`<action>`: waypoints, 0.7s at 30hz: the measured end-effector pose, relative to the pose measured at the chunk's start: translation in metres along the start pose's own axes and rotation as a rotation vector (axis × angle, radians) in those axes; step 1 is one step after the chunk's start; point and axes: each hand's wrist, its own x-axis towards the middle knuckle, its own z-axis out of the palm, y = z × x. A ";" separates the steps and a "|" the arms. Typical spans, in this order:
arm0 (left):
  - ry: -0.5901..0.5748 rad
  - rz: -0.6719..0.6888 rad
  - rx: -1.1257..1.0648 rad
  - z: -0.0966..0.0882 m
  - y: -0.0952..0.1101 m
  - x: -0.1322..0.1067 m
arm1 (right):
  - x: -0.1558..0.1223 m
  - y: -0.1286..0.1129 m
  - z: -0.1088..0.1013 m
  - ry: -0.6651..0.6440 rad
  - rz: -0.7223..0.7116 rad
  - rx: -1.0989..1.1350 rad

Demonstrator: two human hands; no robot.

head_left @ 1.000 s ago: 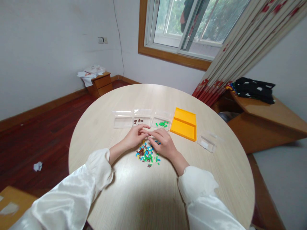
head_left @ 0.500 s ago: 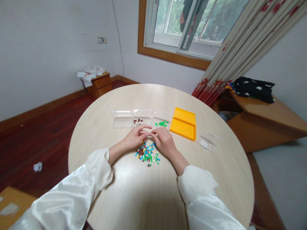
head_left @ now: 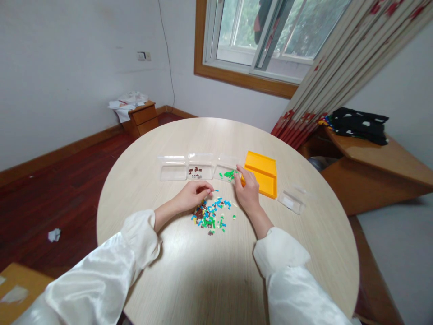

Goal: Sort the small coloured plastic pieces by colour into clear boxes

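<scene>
My left hand (head_left: 195, 197) rests at the far left edge of a heap of small toy bricks (head_left: 209, 217), its thumb and fingertips drawn together. Whatever is in that pinch is too small to make out. A blue brick (head_left: 217, 190) lies just beyond its fingertips. My right hand (head_left: 248, 188) reaches over the right edge of a clear box (head_left: 219, 178) of green bricks (head_left: 229, 174). Its thumb and index finger curl close together there; anything between them is not clear. The heap mixes blue, green, brown, yellow and pale bricks.
Left of the green bricks' box stand a clear box (head_left: 210, 174) with brown bricks and another clear box (head_left: 161, 174). An open orange case (head_left: 260, 170) lies partly behind my right hand. A small clear box (head_left: 291, 201) sits farther right on the round table (head_left: 162, 271).
My right hand has left my left hand, moving right and away to the green bricks' box. More bricks at the heap's right side are now uncovered. The left hand has stayed in place.
</scene>
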 end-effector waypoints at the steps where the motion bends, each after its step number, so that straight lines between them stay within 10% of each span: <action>1: -0.010 0.001 0.030 -0.001 0.000 0.000 | -0.001 -0.002 -0.001 -0.007 -0.007 0.013; 13: -0.452 0.094 0.315 -0.021 0.004 -0.008 | -0.036 -0.052 -0.035 -0.358 -0.199 0.123; 21: -0.466 0.135 0.436 -0.021 0.000 -0.009 | -0.044 -0.047 -0.043 -0.457 -0.140 0.058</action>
